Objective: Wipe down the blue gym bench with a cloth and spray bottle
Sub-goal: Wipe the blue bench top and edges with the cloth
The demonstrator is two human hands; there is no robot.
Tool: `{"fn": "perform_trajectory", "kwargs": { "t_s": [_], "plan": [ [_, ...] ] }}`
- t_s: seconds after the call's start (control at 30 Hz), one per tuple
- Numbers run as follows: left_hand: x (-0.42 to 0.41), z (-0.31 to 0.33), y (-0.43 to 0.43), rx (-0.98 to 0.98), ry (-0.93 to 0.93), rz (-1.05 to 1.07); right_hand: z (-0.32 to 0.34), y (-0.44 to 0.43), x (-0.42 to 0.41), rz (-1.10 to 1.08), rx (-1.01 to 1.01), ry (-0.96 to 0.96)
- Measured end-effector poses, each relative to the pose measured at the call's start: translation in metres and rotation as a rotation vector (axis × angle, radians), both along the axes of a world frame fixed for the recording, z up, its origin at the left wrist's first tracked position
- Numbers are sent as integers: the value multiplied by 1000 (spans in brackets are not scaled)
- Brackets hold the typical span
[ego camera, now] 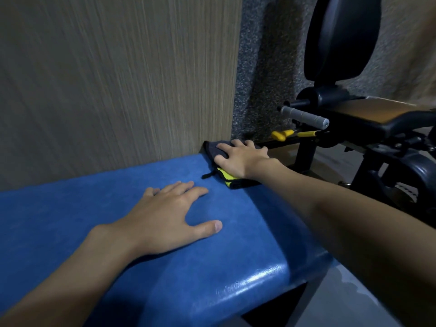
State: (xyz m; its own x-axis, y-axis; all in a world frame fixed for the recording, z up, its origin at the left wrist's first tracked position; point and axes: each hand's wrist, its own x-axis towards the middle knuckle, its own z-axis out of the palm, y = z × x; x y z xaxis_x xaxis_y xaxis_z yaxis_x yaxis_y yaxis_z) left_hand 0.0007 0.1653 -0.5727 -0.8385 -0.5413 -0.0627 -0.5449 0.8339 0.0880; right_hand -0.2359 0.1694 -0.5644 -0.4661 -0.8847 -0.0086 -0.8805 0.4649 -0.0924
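A: Right hand [238, 159] flat, fingers spread, pressing the cloth [211, 151]; left hand [169, 215] open on the bench [70, 220], holding nothing.

B: Cloth sits at the far corner, one o'clock from the left hand. I'd keep pressure even and draw toward six in overlapping strokes.

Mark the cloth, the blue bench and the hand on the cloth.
cloth [210, 152]: head view, grey part beside the fingertips.
blue bench [59, 208]: head view, bare top padding.
right hand [238, 159]: head view, back of hand.
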Motion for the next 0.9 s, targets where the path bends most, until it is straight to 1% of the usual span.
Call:
{"fn": "perform_trajectory", "kwargs": {
  "t_s": [0.1,0.17,0.27,0.43,0.57,0.67,0.83,0.9],
  "plan": [
    [10,10,-1,-12,9,-7,-2,13,3,9,11,-15],
    [18,13,1,-48,-30,-14,-4,29,7,22,17,-13],
    [27,12,6,7,-77,4,-8,68,18,71,19,-6],
    [25,14,4,43,-33,17,-14,147,48,98,5,56],
    [31,15,5,57,-6,6,-7,188,65,109,35,64],
    [38,20,-2,24,30,31,-4,188,66,135,46,76],
    [43,13,-5,31,-114,54,-8,140,57,122,-7,83],
    [43,12,-5,35,-119,52,-8,113,46,116,-17,95]
  ]
}}
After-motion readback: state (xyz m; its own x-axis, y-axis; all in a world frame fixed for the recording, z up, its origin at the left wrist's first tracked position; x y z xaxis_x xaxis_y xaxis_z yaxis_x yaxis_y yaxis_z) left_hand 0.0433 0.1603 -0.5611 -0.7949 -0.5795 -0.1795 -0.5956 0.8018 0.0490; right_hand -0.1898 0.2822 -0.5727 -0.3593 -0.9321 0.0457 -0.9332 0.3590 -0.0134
